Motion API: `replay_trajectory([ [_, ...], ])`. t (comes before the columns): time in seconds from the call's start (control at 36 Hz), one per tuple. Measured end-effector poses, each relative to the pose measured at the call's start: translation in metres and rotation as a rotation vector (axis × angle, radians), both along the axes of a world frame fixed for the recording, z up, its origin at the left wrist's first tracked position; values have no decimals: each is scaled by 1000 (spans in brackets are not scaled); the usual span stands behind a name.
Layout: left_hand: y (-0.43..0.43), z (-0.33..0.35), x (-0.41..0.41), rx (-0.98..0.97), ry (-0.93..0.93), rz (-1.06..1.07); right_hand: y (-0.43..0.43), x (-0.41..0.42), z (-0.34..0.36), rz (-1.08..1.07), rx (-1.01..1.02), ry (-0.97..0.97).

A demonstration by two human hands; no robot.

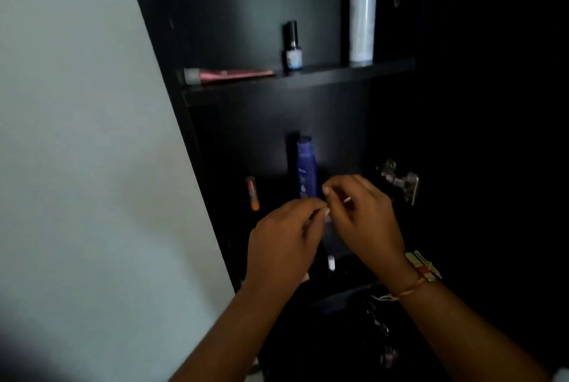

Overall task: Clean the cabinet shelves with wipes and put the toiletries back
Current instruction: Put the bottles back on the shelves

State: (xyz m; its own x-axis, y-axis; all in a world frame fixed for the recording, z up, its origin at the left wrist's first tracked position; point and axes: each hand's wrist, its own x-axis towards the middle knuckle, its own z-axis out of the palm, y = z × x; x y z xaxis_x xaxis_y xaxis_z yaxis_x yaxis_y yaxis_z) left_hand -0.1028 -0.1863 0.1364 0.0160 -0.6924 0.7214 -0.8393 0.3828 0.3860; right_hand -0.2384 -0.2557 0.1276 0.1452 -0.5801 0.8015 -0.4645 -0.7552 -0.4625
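Both hands meet just in front of the blue bottle (306,166). Left hand (286,240) and right hand (360,215) have fingertips drawn together; whether they pinch anything I cannot tell. Risk: a knuckle nudges the upright bottle, toppling it toward the orange tube (252,193) to its left.

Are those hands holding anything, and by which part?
Cannot tell. The left hand and right hand curl fingertips close together before the blue bottle; anything pinched is too blurred.

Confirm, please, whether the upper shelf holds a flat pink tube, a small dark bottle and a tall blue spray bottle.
The head view shows the tall spray bottle is white, not blue; the pink tube and small dark bottle are as stated.
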Motion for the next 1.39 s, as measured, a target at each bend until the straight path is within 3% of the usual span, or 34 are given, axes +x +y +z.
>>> replay_trajectory([
  [0.17, 4, -125, -20, 453, 68, -115, 22, -33, -113, -109, 347, 77],
  [0.31, 15, -222, -37, 918, 275, -167, 48, -62, -211, -143, 687, 288],
  [0.42, 22, -276, -43, 1121, 315, -136, 65, -83, -280, -179, 1050, 530],
  [0.53, 20, -311, -48, 1260, 338, -113, 76, -92, -322, -251, 1274, 588],
  [0.64, 15, -333, -50, 1345, 347, -93, 65, -94, -360, -258, 1212, 730],
  [0.83, 2, -348, -45, 1372, 245, -75, 33, -85, -370, -392, 1056, 631],
  [1.0, -12, -361, -35, 1377, 182, -71, 0, -79, -383, -398, 970, 906],
  [1.11, -22, -368, -28, 1374, 159, -64, -13, -73, -396, -373, 1031, 998],
  [1.31, -40, -374, -14, 1362, 141, -58, -27, -61, -406, -381, 1131, 930],
  [1.39, -47, -375, -9, 1353, 148, -49, -33, -56, -411, -401, 1133, 777],
])
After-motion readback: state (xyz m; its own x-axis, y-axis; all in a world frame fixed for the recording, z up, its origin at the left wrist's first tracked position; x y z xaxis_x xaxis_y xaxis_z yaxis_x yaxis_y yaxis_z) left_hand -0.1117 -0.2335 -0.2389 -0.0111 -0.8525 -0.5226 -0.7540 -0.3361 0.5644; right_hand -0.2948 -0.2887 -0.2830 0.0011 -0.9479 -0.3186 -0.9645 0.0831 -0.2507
